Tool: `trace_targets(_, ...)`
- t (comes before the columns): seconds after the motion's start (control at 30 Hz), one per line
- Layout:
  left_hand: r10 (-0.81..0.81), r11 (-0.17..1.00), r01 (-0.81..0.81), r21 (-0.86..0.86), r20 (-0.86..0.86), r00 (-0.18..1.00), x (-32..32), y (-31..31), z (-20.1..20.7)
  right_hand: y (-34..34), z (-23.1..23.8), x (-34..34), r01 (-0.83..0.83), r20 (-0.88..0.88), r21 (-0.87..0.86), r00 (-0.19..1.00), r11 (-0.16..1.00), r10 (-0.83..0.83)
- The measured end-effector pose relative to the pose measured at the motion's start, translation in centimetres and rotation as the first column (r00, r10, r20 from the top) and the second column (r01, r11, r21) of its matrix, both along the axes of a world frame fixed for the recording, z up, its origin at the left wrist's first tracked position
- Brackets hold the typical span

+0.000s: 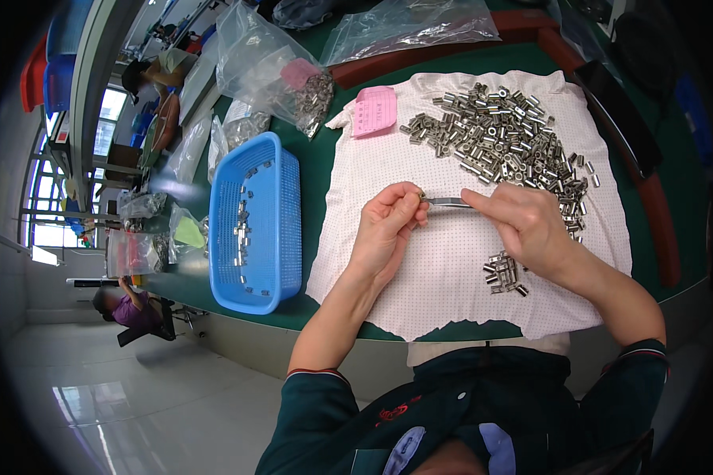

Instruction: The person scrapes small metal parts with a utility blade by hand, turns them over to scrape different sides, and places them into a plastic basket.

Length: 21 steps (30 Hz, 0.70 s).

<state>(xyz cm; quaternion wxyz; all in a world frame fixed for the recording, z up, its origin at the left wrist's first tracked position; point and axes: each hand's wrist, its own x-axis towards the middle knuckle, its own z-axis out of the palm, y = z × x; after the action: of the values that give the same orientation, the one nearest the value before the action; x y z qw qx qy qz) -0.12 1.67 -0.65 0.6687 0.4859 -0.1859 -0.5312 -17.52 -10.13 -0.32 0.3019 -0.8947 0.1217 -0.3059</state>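
Note:
Over the white dotted cloth [348,261], my left hand [390,224] pinches a small metal part [423,196] between thumb and fingers; most of it is hidden. My right hand [529,226] is closed around a slim tool with a flat metal blade [449,203], its index finger stretched along it. The blade's far end meets the part at my left fingertips. Beyond my right hand spreads a large pile of short silvery metal cylinders [503,138]. A smaller group of the same cylinders [502,274] lies nearer me, below my right hand.
Left of the cloth stands a blue plastic basket [291,237] with several metal parts inside. A pink paper slip [374,111] lies on the cloth. Clear bags of parts [313,99] sit behind the basket. A dark red bar [657,229] edges the right. Two people work farther left.

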Motion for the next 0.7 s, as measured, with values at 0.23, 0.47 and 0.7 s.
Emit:
trace_targets(0.23,-0.033,0.999,0.034,0.031,-0.012,0.999,-0.1,0.1,0.1,-0.4,0.2,-0.1,0.067,0.012,-0.403,0.998,0.913,-0.068)
trace_targets(0.47,-0.101,0.993,0.104,0.052,-0.068,0.993,-0.3,0.2,0.3,-0.9,0.0,0.0,0.145,-0.009,-0.56,0.984,0.816,-0.18)
trace_targets(0.7,-0.062,0.996,0.065,0.059,-0.046,0.997,-0.5,0.2,0.8,-1.5,1.2,-0.2,0.202,0.135,-0.351,0.977,0.914,-0.164)
